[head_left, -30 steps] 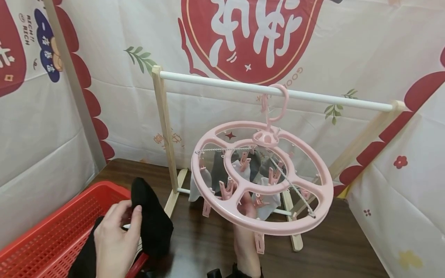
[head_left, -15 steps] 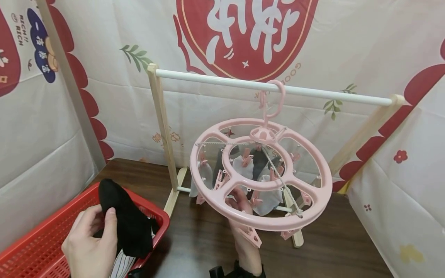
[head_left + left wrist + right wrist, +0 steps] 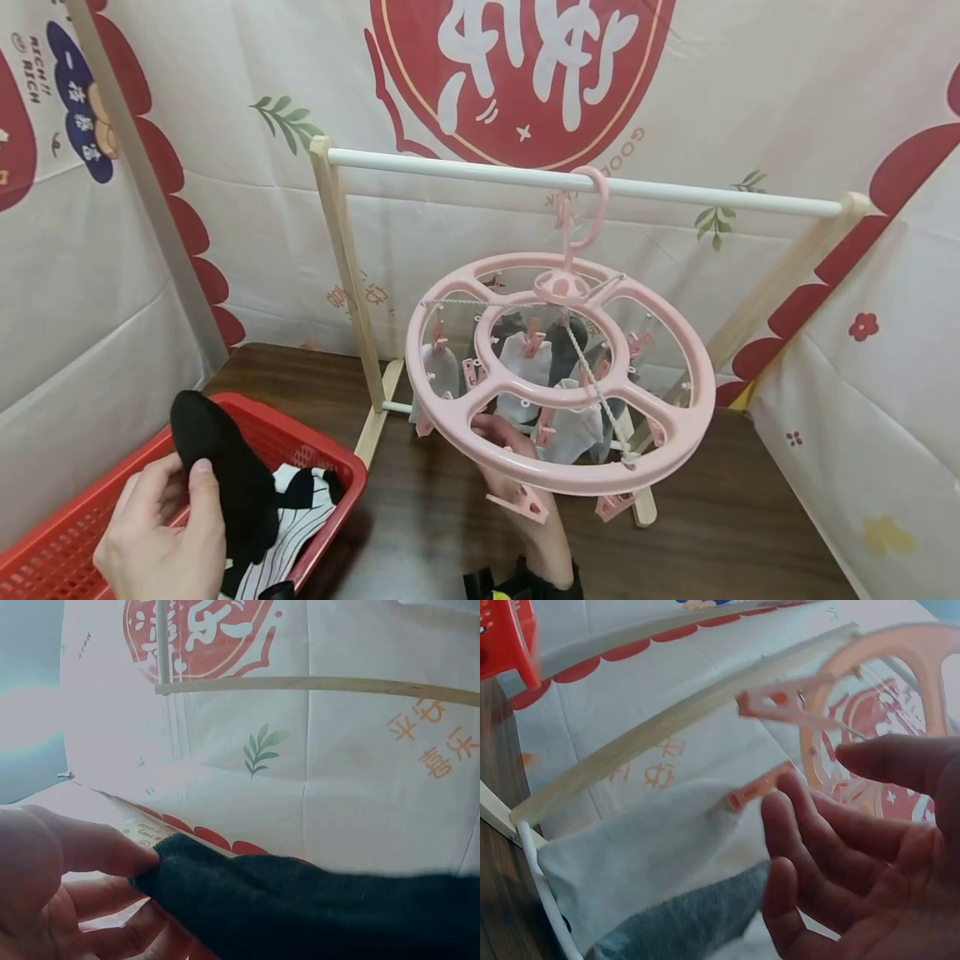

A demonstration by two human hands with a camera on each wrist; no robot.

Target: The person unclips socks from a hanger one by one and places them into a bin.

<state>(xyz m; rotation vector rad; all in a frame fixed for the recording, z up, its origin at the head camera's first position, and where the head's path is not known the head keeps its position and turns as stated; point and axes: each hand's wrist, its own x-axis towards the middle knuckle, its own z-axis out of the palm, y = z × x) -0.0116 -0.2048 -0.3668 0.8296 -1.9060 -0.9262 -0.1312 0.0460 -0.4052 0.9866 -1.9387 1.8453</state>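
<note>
My left hand (image 3: 165,529) pinches a black sock (image 3: 232,483) at one end, between thumb and fingers. The rest of the sock hangs over the red basket. In the left wrist view, the thumb and fingertips meet at the ribbed edge of the dark sock (image 3: 247,900). Under the round pink drying hanger (image 3: 442,425) is my right hand (image 3: 510,437), partly hidden by the ring. In the right wrist view that hand (image 3: 855,847) has its thumb apart from loosely bent fingers, with a pink clothes peg (image 3: 761,786) right at the fingertips and another peg (image 3: 780,705) above.
The hanger hooks over the white bar (image 3: 465,171) of a wooden rack (image 3: 345,250). Several white socks (image 3: 573,429) and grey socks (image 3: 567,346) hang from its pegs. A striped black-and-white garment (image 3: 288,533) lies in the red basket (image 3: 330,446) on the brown table (image 3: 420,533).
My left hand has moved left with the black sock, uncovering the striped garment in the basket. The hanger has turned and its pegs have swung; my right hand has shifted slightly left beneath it.
</note>
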